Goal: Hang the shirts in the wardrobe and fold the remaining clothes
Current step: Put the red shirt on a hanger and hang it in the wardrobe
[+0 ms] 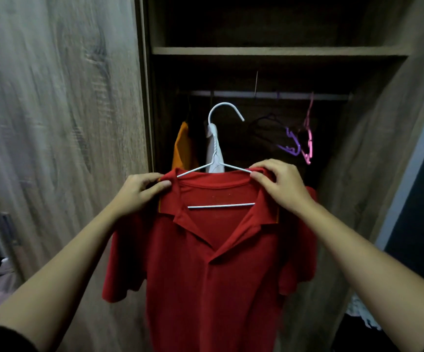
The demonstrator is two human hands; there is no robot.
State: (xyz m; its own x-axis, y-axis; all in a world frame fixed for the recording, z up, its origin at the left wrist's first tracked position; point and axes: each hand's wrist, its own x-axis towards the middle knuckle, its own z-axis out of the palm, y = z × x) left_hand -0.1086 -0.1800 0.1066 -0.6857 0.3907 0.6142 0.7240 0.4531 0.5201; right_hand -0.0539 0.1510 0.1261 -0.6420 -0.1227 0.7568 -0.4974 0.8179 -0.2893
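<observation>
Before wardrobe (231,50) — one red shirt (206,275), two hands (140,191) (279,189)

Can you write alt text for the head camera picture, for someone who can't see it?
A left hand and a right hand pinch the collar of a red polo shirt on a white hanger, before an open wardrobe. On the rail behind hang an orange garment, a white garment, a purple hanger and a pink hanger.
</observation>
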